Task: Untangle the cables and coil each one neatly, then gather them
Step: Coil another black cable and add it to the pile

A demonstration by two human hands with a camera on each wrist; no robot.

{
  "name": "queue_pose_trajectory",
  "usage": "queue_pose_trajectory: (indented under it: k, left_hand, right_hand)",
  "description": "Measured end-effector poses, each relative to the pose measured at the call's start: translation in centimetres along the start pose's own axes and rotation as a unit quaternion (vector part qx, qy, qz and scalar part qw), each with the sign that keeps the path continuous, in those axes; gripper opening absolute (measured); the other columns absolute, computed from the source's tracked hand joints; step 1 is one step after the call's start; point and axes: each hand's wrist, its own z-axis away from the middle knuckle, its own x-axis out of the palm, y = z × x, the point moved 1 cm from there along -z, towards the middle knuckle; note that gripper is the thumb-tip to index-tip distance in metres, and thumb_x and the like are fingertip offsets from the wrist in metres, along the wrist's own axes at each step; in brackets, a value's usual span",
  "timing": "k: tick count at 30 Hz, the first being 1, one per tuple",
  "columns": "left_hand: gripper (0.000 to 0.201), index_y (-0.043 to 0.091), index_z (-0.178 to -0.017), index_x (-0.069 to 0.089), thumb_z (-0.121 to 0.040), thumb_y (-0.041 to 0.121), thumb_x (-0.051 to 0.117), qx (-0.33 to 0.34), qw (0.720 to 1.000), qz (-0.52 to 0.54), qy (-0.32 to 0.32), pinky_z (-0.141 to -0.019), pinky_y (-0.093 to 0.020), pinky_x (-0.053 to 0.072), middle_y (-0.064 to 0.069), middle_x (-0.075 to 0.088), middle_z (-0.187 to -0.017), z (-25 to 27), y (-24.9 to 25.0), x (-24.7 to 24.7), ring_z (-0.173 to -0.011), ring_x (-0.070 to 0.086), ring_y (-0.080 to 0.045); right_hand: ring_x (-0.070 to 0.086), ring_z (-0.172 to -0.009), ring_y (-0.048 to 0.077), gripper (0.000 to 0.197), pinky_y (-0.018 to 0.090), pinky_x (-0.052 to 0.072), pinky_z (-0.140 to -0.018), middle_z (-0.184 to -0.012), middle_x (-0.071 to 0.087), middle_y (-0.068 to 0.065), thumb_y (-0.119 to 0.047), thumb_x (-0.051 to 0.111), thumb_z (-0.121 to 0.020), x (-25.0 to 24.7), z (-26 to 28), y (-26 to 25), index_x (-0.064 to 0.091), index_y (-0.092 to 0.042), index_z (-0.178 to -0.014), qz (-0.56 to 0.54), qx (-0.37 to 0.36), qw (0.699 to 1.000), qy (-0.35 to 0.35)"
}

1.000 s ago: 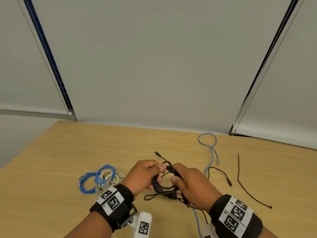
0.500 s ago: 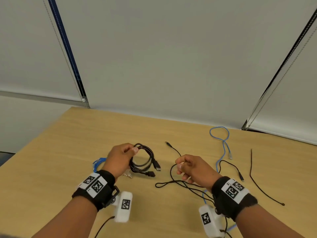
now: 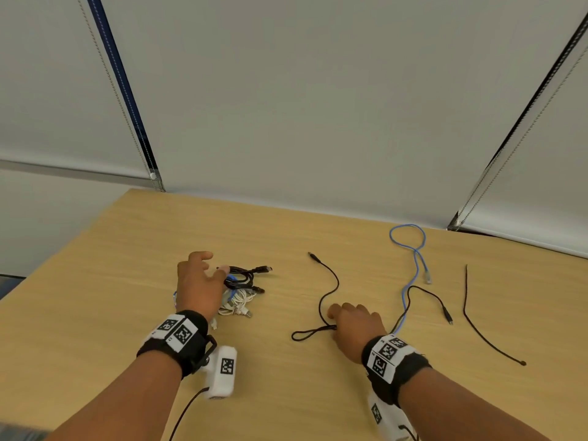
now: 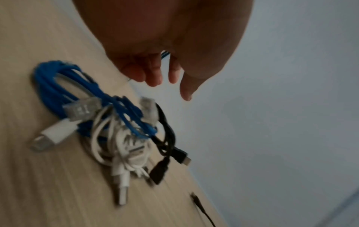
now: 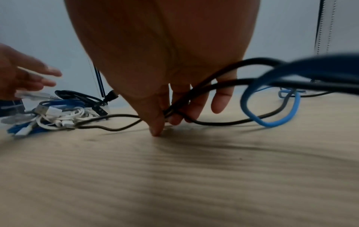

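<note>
A pile of coiled cables lies left of centre: a black coil [image 3: 245, 276] on top, a white coil [image 3: 237, 302] and a blue coil [image 4: 58, 92] beneath. My left hand [image 3: 208, 268] hovers just above the pile with fingers spread and holds nothing; the left wrist view shows its fingertips [image 4: 153, 79] clear of the cables. My right hand [image 3: 346, 315] is low on the table, thumb and fingers pinching a loose thin black cable [image 3: 332, 281], as the right wrist view shows [image 5: 169, 113]. A light blue cable [image 3: 413, 249] lies uncoiled at the right.
Another black cable [image 3: 428, 296] crosses the light blue one near my right wrist. A thin black cord [image 3: 477, 326] lies further right. The wooden table [image 3: 111, 313] ends at a wall with roller blinds behind; its left edge runs diagonally.
My left hand carried the black coil leftward, laid it on the pile and let go. My right hand dropped to the table and took hold of the loose thin black cable.
</note>
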Motion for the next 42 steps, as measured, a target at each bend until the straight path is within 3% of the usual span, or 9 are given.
queue_pose_trajectory:
  k: [5, 10, 17, 23, 26, 29, 33, 38, 42]
  left_hand:
    - [0.026, 0.037, -0.116, 0.061, -0.101, 0.016, 0.053, 0.178, 0.97, -0.012, -0.167, -0.083, -0.031, 0.055, 0.013, 0.058, -0.115, 3.1, 4.3, 2.7, -0.098, 0.059, -0.002]
    - [0.046, 0.046, -0.133, 0.055, -0.096, 0.021, 0.063, 0.289, 0.88, -0.091, -0.367, -0.106, -0.024, 0.036, 0.02, 0.047, -0.136, 6.4, 7.7, 7.4, -0.12, 0.045, -0.001]
    - [0.021, 0.018, -0.091, 0.076, -0.099, 0.01, 0.057, 0.121, 0.923, 0.127, -0.342, -0.08, -0.034, 0.055, 0.005, 0.068, -0.062, 6.4, 11.2, 8.1, -0.058, 0.059, -0.015]
    - [0.019, 0.012, -0.09, 0.07, -0.098, 0.005, 0.054, 0.013, 0.909, 0.241, -0.34, -0.053, -0.031, 0.054, 0.003, 0.036, -0.057, 6.3, 12.9, 7.4, -0.048, 0.032, -0.011]
    - [0.015, 0.01, -0.087, 0.067, -0.097, 0.009, 0.056, 0.051, 0.916, 0.185, -0.353, -0.054, -0.032, 0.055, 0.006, 0.038, -0.056, 7.3, 13.8, 8.2, -0.048, 0.037, -0.008]
    - [0.01, 0.012, -0.087, 0.062, -0.095, 0.017, 0.06, 0.095, 0.924, 0.136, -0.345, -0.059, -0.033, 0.059, 0.007, 0.047, -0.066, 8.5, 14.6, 9.4, -0.054, 0.045, -0.006]
    - [0.012, 0.021, -0.084, 0.06, -0.095, 0.018, 0.061, 0.148, 0.926, 0.15, -0.314, -0.06, -0.032, 0.06, 0.005, 0.06, -0.073, 9.3, 15.9, 9.7, -0.061, 0.056, -0.007]
    - [0.013, 0.025, -0.082, 0.065, -0.095, 0.024, 0.066, 0.196, 0.912, 0.064, -0.354, -0.056, -0.016, 0.048, -0.002, 0.055, -0.066, 7.9, 15.0, 7.7, -0.056, 0.056, -0.011]
    - [0.017, 0.025, -0.082, 0.068, -0.098, 0.026, 0.061, 0.209, 0.91, 0.016, -0.359, -0.072, -0.02, 0.05, 0.006, 0.067, -0.067, 7.6, 13.4, 6.7, -0.064, 0.062, -0.001]
  right_hand:
    - [0.057, -0.109, 0.024, 0.026, 0.041, 0.045, -0.092, -0.117, 0.061, -0.002, -0.025, 0.048, -0.098, -3.5, 1.5, 0.7, 0.06, -0.033, -0.119, -0.084, -0.037, 0.994, 0.067]
    - [0.06, -0.092, 0.019, 0.016, 0.039, 0.05, -0.084, -0.096, 0.064, -0.004, -0.02, 0.062, -0.093, -10.0, 4.5, 2.0, 0.07, -0.03, -0.102, -0.217, -0.128, 0.957, 0.141]
    - [0.067, -0.086, 0.015, 0.015, 0.032, 0.053, -0.082, -0.086, 0.073, -0.005, -0.026, 0.06, -0.098, -12.3, 6.4, 8.2, 0.073, -0.026, -0.092, -0.37, 0.003, 0.908, 0.198]
    - [0.059, -0.113, 0.027, 0.057, 0.032, 0.046, -0.089, -0.13, 0.059, 0.012, -0.023, 0.063, -0.096, -11.7, 6.6, 12.8, 0.043, -0.013, -0.148, -0.283, 0.132, 0.945, 0.094]
    - [0.051, -0.127, 0.026, 0.067, 0.039, 0.044, -0.103, -0.144, 0.045, 0.008, -0.026, 0.063, -0.095, -13.1, 6.8, 11.4, 0.032, -0.021, -0.154, -0.279, 0.101, 0.932, 0.207]
    - [0.051, -0.123, 0.01, 0.063, 0.033, 0.044, -0.103, -0.134, 0.052, -0.01, -0.042, 0.065, -0.093, -14.5, 7.2, 7.9, 0.039, -0.032, -0.149, -0.321, -0.011, 0.911, 0.257]
    - [0.069, -0.082, 0.003, 0.038, 0.027, 0.054, -0.081, -0.088, 0.073, -0.01, -0.043, 0.064, -0.094, -14.4, 7.3, 4.3, 0.055, -0.032, -0.129, -0.408, -0.114, 0.899, 0.108]
    - [0.036, -0.05, 0.002, 0.017, 0.015, 0.031, -0.05, -0.06, 0.045, -0.013, -0.026, 0.063, -0.096, -15.7, 6.9, 6.2, 0.073, -0.016, -0.086, -0.467, -0.119, 0.856, 0.185]
    - [0.052, -0.051, -0.008, 0.02, 0.011, 0.038, -0.047, -0.061, 0.061, -0.023, -0.024, 0.059, -0.098, -16.9, 6.3, 8.4, 0.076, -0.021, -0.088, -0.522, -0.073, 0.809, 0.26]
